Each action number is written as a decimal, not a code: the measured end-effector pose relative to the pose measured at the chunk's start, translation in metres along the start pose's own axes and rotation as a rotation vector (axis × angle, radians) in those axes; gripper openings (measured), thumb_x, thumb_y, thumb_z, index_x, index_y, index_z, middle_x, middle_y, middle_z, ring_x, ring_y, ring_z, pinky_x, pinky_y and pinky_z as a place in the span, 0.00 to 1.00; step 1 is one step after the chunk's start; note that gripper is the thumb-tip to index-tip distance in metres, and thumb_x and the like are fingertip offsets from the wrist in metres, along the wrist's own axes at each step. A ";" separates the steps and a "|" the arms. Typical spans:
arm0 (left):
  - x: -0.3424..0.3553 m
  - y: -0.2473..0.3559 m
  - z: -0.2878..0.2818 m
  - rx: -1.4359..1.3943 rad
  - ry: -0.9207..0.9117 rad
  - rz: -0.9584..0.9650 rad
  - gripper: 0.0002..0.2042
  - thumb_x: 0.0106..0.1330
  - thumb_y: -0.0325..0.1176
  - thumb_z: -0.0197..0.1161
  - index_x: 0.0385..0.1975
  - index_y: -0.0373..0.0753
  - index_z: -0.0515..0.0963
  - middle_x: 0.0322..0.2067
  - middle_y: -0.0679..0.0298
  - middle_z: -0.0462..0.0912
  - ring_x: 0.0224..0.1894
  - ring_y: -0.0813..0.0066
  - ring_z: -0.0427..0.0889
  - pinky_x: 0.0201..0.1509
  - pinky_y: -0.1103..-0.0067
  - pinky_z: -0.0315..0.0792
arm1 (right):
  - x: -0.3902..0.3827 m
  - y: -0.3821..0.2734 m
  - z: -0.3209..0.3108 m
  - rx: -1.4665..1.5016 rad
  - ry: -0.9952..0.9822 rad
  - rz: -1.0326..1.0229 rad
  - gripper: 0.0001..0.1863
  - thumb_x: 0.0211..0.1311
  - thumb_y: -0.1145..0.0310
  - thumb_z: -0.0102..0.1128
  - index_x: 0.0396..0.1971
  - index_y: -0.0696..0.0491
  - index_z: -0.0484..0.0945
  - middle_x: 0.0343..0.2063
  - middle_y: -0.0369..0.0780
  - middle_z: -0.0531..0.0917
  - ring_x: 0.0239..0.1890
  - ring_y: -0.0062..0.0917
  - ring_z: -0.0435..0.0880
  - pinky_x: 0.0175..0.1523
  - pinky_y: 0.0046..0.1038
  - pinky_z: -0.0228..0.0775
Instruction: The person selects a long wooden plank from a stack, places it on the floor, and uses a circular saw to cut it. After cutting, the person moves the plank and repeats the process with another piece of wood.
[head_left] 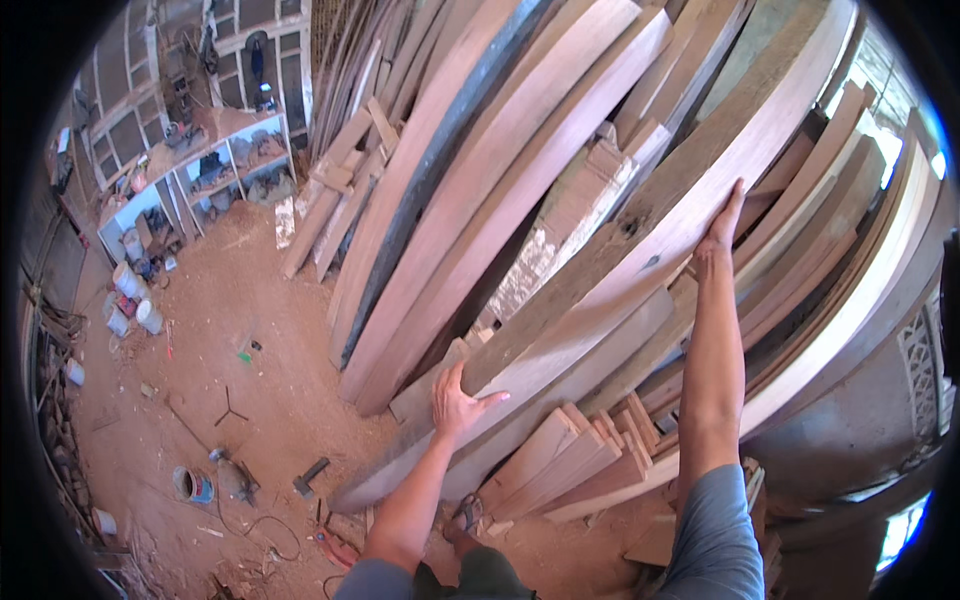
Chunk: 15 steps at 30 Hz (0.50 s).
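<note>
I seem to be steadying the curved timber (645, 250), running from seven o'clock to two: left hand (457, 408) at its edge near six, fingers spread; right hand (719, 231) toward two, grip unclear; next calls for matched support

The big plank (660, 240) runs off the top edge; the shelf contents (268, 185) seem too small to tell
</note>
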<state>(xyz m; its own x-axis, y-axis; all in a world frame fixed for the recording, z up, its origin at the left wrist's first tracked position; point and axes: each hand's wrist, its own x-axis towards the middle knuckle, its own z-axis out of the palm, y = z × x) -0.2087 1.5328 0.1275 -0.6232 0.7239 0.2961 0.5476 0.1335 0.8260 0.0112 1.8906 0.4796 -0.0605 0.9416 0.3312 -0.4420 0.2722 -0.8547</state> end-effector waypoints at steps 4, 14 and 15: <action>-0.026 0.015 -0.005 -0.047 -0.033 0.022 0.52 0.37 0.67 0.84 0.59 0.34 0.77 0.52 0.49 0.81 0.57 0.47 0.79 0.62 0.55 0.70 | -0.045 -0.031 -0.010 -0.084 0.140 -0.092 0.49 0.67 0.26 0.53 0.75 0.51 0.65 0.69 0.42 0.74 0.68 0.36 0.74 0.72 0.38 0.66; -0.123 0.038 -0.073 -0.157 -0.181 0.102 0.50 0.34 0.53 0.90 0.58 0.33 0.74 0.49 0.53 0.79 0.54 0.52 0.79 0.60 0.60 0.72 | -0.178 -0.137 -0.057 -0.059 0.343 -0.248 0.43 0.71 0.33 0.54 0.74 0.49 0.66 0.69 0.43 0.74 0.68 0.35 0.74 0.71 0.41 0.69; -0.133 0.044 -0.083 -0.164 -0.210 0.098 0.50 0.34 0.53 0.91 0.58 0.34 0.74 0.50 0.53 0.78 0.54 0.53 0.78 0.60 0.60 0.71 | -0.198 -0.149 -0.057 -0.048 0.344 -0.262 0.42 0.71 0.33 0.55 0.72 0.49 0.68 0.67 0.42 0.76 0.67 0.35 0.75 0.70 0.41 0.70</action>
<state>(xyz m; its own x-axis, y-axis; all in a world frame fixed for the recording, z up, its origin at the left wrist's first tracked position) -0.1479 1.3863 0.1639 -0.4329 0.8548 0.2862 0.4911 -0.0426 0.8701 0.1400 1.6743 0.5188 0.3536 0.8484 0.3938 -0.3604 0.5121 -0.7796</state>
